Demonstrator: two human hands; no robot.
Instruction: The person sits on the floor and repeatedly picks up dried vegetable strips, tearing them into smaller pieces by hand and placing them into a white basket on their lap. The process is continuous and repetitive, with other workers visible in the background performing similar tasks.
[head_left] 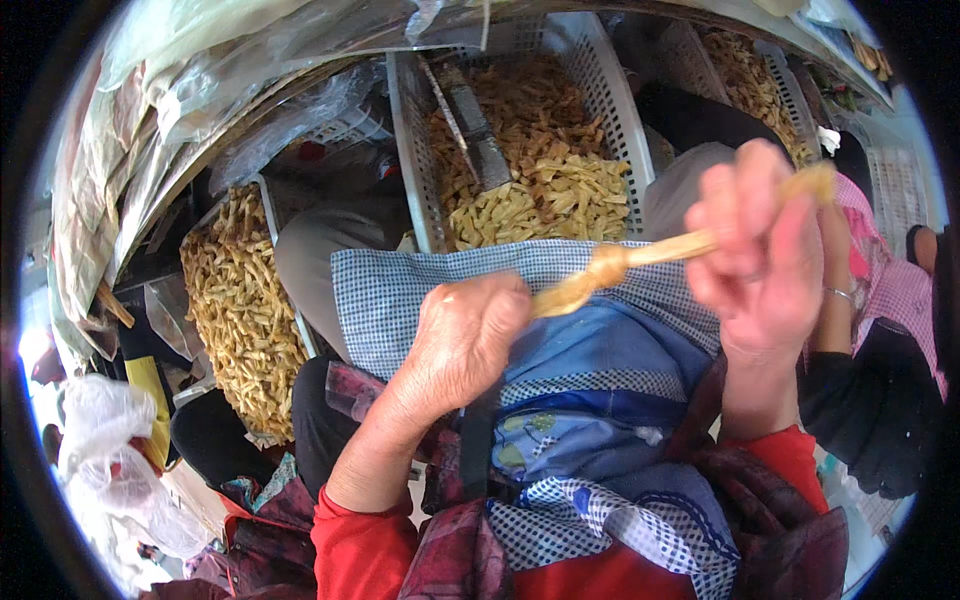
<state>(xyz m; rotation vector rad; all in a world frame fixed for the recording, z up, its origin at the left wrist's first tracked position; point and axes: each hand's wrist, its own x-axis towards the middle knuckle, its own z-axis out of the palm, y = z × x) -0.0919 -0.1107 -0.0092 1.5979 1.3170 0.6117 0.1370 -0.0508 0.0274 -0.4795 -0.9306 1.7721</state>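
A long, pale yellow strip (pixel 655 250) with a knot in it stretches slantwise above the blue checked cloth (pixel 390 300) on my lap. My left hand (pixel 468 325) has its fingers closed on the strip's lower left end. My right hand (pixel 750 250), raised higher and a little blurred, grips the other end, which sticks out past its fingers. Beyond the cloth, a white plastic basket (pixel 638 185) holds many short yellow and browner pieces; a long narrow metal-like tool (pixel 470 130) leans in it.
More crates of pieces stand at the left (pixel 245 300) and back right (pixel 750 85). Plastic sheeting (pixel 120 120) lines the upper left, with white bags (pixel 110 450) below. Another person's arm and pink checked clothing (pixel 890 290) are close at my right; another seated person (pixel 220 430) is at my left.
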